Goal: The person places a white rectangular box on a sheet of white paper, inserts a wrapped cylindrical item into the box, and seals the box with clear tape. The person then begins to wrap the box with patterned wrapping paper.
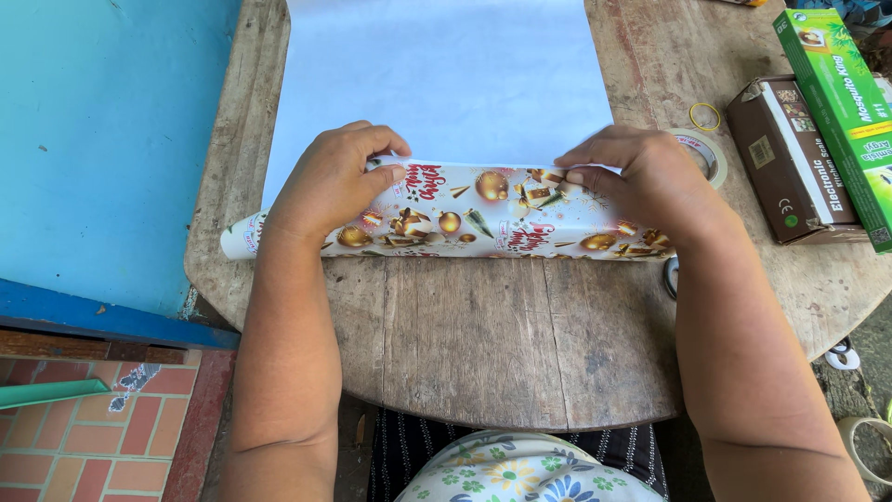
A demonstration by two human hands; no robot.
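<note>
A roll of wrapping paper [483, 212], white with gold ornaments, lies across a worn wooden table [483, 335]. Its unrolled sheet [437, 74] stretches away from me with the plain white back facing up. My left hand [336, 182] grips the roll near its left end, fingers curled over the top edge. My right hand [646, 178] presses on the roll near its right end, fingertips pinching the paper's edge.
A roll of clear tape [708, 153] sits just right of my right hand, with a yellow rubber band [704, 116] beyond it. A brown box [785, 158] and a green box [841, 112] lie at the right. A blue wall [102, 139] stands left.
</note>
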